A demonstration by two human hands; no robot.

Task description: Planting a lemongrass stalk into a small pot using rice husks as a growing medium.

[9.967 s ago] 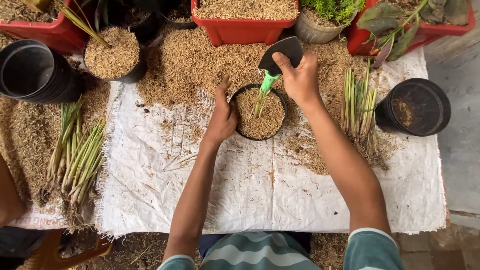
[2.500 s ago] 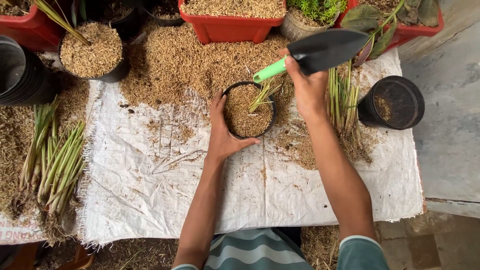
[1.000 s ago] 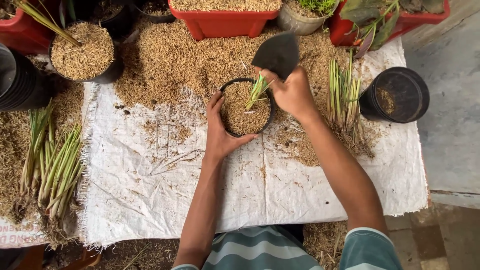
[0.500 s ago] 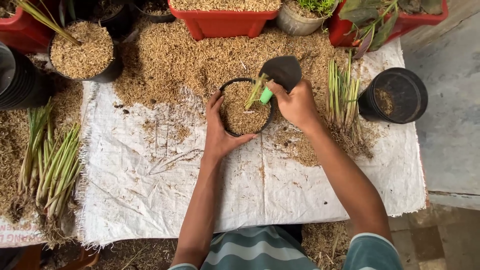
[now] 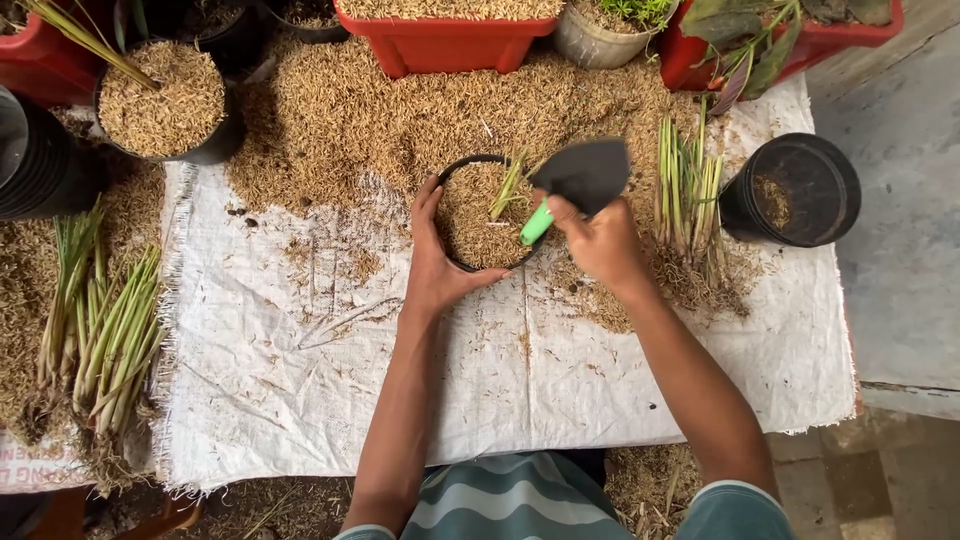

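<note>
A small black pot (image 5: 455,180) filled with rice husk stands on the white woven sheet (image 5: 480,370), with a green lemongrass shoot (image 5: 508,186) planted in it. My left hand (image 5: 432,262) cups the pot's left and near side. My right hand (image 5: 598,240) grips a trowel (image 5: 572,185) with a green handle and a black blade, held just right of the pot, handle end over its rim.
Loose husk (image 5: 390,110) is heaped behind the pot. Lemongrass bundles lie at the right (image 5: 688,195) and the left (image 5: 105,320). An almost empty black pot (image 5: 790,190) stands right, a filled pot (image 5: 165,100) and stacked black pots (image 5: 35,150) left, red planters (image 5: 450,35) along the back.
My right hand has drawn the trowel back and to the right, off the shoot, tilting the blade flatter. My left hand stays on the pot.
</note>
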